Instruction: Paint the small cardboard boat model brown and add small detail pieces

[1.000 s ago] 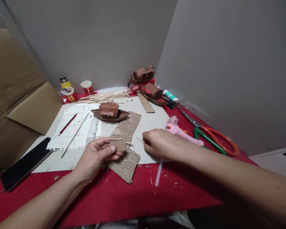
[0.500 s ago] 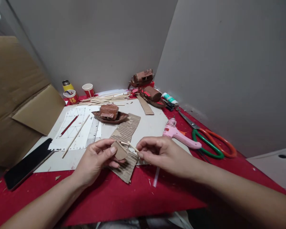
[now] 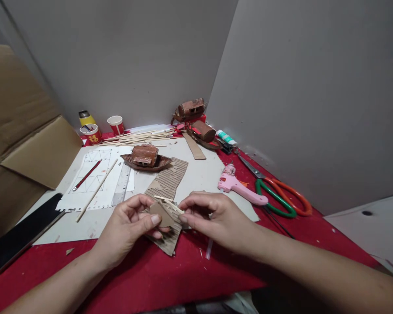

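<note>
My left hand (image 3: 131, 226) is closed on a small cut piece of cardboard (image 3: 161, 213), thumb on its face. Just to the right, my right hand (image 3: 212, 216) pinches the end of a short thin wooden stick (image 3: 176, 208), which reaches toward the cardboard's upper edge. A second pale stick (image 3: 163, 198) lies close by; whether it is fixed to the cardboard I cannot tell. Beneath both hands is a strip of corrugated cardboard (image 3: 170, 179). Beyond it stands a brown model boat (image 3: 146, 158) with a roofed cabin.
A pink glue gun (image 3: 240, 185) and large scissors (image 3: 281, 196) lie on the right. Left are a phone (image 3: 24, 233), a ruler (image 3: 120, 186), a drawing sheet (image 3: 85, 174) and a cardboard box (image 3: 29, 126). Wooden sticks (image 3: 137, 138), cups (image 3: 115, 125) and more model boats (image 3: 190, 110) stand behind.
My right hand has brought the short stick closer to the cardboard piece, and the stick's tip is now lower. The whole view has shifted slightly, so things on the table appear further left.
</note>
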